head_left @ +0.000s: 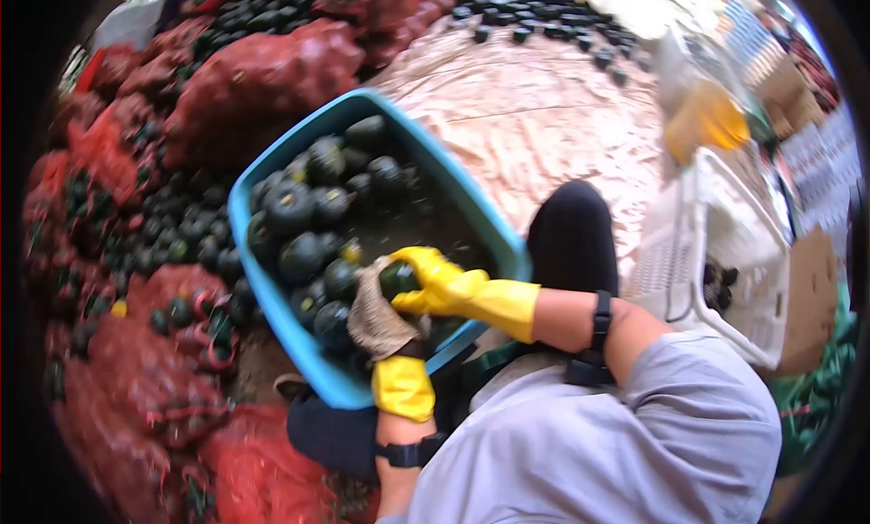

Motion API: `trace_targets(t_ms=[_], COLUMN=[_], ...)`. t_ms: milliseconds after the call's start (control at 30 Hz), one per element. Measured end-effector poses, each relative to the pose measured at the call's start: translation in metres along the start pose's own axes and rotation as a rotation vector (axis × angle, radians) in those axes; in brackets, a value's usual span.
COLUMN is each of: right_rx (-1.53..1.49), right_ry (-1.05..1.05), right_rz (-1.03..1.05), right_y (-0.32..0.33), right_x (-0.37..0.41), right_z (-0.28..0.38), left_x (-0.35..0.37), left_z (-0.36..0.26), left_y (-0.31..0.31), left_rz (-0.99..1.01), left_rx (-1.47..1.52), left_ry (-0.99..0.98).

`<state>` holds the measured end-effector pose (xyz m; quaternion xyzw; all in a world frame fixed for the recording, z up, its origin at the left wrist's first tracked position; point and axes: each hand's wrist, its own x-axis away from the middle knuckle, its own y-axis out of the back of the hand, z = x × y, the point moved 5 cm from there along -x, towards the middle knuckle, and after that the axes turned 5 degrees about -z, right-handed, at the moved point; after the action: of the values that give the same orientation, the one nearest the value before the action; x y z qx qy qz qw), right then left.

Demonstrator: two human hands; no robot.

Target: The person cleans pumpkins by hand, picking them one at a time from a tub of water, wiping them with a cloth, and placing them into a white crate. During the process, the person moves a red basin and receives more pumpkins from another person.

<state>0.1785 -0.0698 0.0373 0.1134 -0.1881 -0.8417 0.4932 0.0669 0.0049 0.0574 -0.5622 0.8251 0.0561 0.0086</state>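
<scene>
Head view: the right hand in a yellow rubber glove (433, 284) is clamped around a round, dark-green squash (396, 279) inside a blue plastic tub (512, 263). Coarse tan woven cloth (370, 308) covers the left hand (391, 329) beside it, so its finger closure cannot be told. The smooth squash looks hard, fairly heavy, probably slippery; its widest sides suit gripping. Red mesh sacks (263, 76) bulge nearby.

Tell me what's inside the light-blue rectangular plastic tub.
Round, dark-green squashes crowd its image-left side beside seemingly murky, dark water; its bottom and anything under the squashes are hidden.
</scene>
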Motion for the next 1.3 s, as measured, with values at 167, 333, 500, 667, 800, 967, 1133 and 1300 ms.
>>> trace_targets(t_ms=[167,333,500,667,800,967,1133,1300], right_rx=[-0.402,-1.244,-1.413,-0.788,0.544,0.723,0.119,-0.125], right_ry=[-0.208,0.046,0.468,0.212,-0.115,-0.042,-0.328,0.309], right_rz=[0.054,-0.753,-0.905,-0.605,0.299,0.489,0.31,0.271], right_y=[0.047,0.196,0.311,0.236,0.096,-0.03,-0.024,-0.013], right_x=[0.032,0.046,0.06,-0.008,-0.091,-0.09,-0.084,-0.015], right_z=[0.04,-0.001,-0.064,0.023,-0.028,-0.099,-0.101,0.035], left_x=[0.003,-0.019,-0.02,-0.024,-0.026,-0.036,-0.032,-0.032], left_z=[0.022,0.049,0.04,0.065,0.064,0.109,0.051,0.042], left_y=[-0.03,-0.001,-0.001,-0.001,-0.001,0.003,0.016,0.004], left_rz=[0.263,-0.038,-0.147,-0.144,0.028,0.192,0.122,0.325], left_rx=[0.743,0.617,0.82,0.911,1.086,0.934,-0.053,-0.328], left_ry=[0.93,0.739,0.837,0.821,0.77,0.518,0.05,-0.297])
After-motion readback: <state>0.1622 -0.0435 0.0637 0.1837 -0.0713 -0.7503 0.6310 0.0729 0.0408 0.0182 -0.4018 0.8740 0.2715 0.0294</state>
